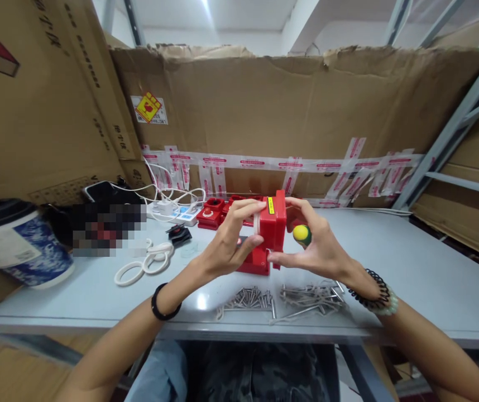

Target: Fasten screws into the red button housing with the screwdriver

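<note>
Between my two hands a red plastic box (273, 226) with a yellow label on top is held up on its side. My left hand (231, 240) is closed on its left part, fingers above and thumb below, over a white ring (257, 223). The fingers and thumb of my right hand (319, 240) grip its right edge. A yellow and green handle, apparently a screwdriver's (302, 234), sits within my right hand; its shaft is hidden. Behind and below the box stands another red housing (258, 263), partly covered by my left hand.
Loose screws (251, 297) and metal rods with white cord (312, 298) lie near the front edge. White rings (144, 267), a black clip-like piece (178, 235), red parts (211, 213), a power strip (181, 214) and a large cup (22, 245) stand left. Cardboard (264, 106) walls the back.
</note>
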The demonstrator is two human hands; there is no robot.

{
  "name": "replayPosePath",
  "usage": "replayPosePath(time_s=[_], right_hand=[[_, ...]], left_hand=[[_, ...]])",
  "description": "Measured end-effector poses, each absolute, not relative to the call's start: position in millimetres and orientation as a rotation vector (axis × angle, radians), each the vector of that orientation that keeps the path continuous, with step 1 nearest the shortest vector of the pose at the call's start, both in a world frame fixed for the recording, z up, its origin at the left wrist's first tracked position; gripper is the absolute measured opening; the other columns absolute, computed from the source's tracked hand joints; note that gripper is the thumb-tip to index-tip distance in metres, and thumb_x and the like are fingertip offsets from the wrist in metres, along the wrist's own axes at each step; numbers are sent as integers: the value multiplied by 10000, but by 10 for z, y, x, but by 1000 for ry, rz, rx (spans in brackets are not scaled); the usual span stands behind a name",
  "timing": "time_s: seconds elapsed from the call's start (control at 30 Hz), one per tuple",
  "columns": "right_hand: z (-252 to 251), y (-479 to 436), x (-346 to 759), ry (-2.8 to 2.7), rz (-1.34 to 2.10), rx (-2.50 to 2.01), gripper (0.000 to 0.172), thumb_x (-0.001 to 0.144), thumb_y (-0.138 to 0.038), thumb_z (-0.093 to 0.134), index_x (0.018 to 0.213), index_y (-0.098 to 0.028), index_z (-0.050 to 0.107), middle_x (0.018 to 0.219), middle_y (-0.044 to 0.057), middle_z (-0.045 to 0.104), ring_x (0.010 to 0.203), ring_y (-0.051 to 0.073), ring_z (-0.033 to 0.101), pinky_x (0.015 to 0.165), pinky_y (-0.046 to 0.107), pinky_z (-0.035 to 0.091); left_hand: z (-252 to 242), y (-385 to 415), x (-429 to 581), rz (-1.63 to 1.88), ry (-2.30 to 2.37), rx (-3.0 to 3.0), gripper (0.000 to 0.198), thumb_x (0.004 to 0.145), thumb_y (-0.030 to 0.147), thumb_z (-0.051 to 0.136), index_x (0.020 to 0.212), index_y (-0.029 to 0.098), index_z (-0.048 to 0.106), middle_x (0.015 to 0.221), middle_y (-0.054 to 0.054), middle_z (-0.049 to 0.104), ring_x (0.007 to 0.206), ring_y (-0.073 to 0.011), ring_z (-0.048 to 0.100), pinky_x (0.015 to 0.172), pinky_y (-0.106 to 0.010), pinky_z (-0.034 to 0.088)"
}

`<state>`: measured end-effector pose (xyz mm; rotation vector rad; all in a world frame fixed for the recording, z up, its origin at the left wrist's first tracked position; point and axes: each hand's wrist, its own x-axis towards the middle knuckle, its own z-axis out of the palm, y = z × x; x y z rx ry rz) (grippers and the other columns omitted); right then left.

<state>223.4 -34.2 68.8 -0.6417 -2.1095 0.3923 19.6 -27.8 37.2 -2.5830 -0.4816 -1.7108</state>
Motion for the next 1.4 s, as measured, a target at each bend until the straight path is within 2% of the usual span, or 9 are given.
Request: replayPosePath(time_s=[0.23,0.47,0.6,0.73,0.83,0.9,1.07,1.2,1.4], right_hand=[[642,-286,2269,-2151,520,-540,891,579,-309,832,1316,-236,336,1217,96,564,1090,241,566,887,388,514],[671,-202,2348,-2245,-26,-443,723,724,-182,703,1331,-274,322,1274,95,517,1145,234,538,879,379,535],[654,-190,2357,-2319,-492,-423,599,800,-7,492,1309,-288,345,1347,104,502,1137,240,532,696,342,569],[608,-208,2323,-2360,-797,-337,525,836,10,406,1266,-290,394,1365,88,516,1044,230,565,522,279,525],[584,-192,2302,-2320,-630,-337,500,824,-43,499,1256,-273,394,1325,99,545,1039,222,582,598,302,556],[577,-165,2302,-2247,-377,-392,570,781,-155,636,1279,-251,377,1273,109,569,1054,224,591,698,328,572],[596,-138,2330,-2092,117,-525,870,598,-312,819,1329,-216,358,1193,95,597,1010,216,611,794,333,563],[643,-179,2334,-2094,393,-542,835,574,-340,834,1285,-207,418,1096,71,637,977,207,618,806,323,549],[689,-188,2330,-2106,650,-496,767,586,-368,826,1233,-207,447,1075,72,644,964,198,625,830,331,538]], left_hand=[[278,-302,284,-2033,-529,-2651,432,937,442,448,1321,253,388,1219,-97,439,1156,-234,438,938,-397,430],[369,-430,341,-2315,-854,-2962,329,961,453,400,1209,243,455,1170,-63,545,1121,-186,515,968,-346,416],[328,-345,355,-2492,-1177,-3073,392,918,550,416,1011,189,537,927,-40,600,859,-160,577,765,-288,482],[291,-280,335,-2300,-1597,-3207,489,903,602,369,785,161,546,623,-2,529,577,-130,510,556,-262,447],[307,-306,311,-2172,-1740,-3103,545,925,612,254,899,163,563,664,-19,575,596,-153,550,575,-297,475],[317,-330,298,-2164,-1462,-2959,515,930,598,272,1100,182,524,886,-59,629,785,-192,602,710,-352,506],[306,-322,262,-1959,-706,-2820,574,856,379,593,1356,267,335,1408,-123,370,1262,-285,408,981,-443,426],[313,-275,247,-2004,-597,-2836,506,860,284,606,1317,259,391,1310,-110,436,1126,-231,519,929,-387,469],[320,-331,314,-2231,-676,-2879,477,856,386,609,1266,250,406,1129,-66,511,946,-168,549,881,-329,469]])
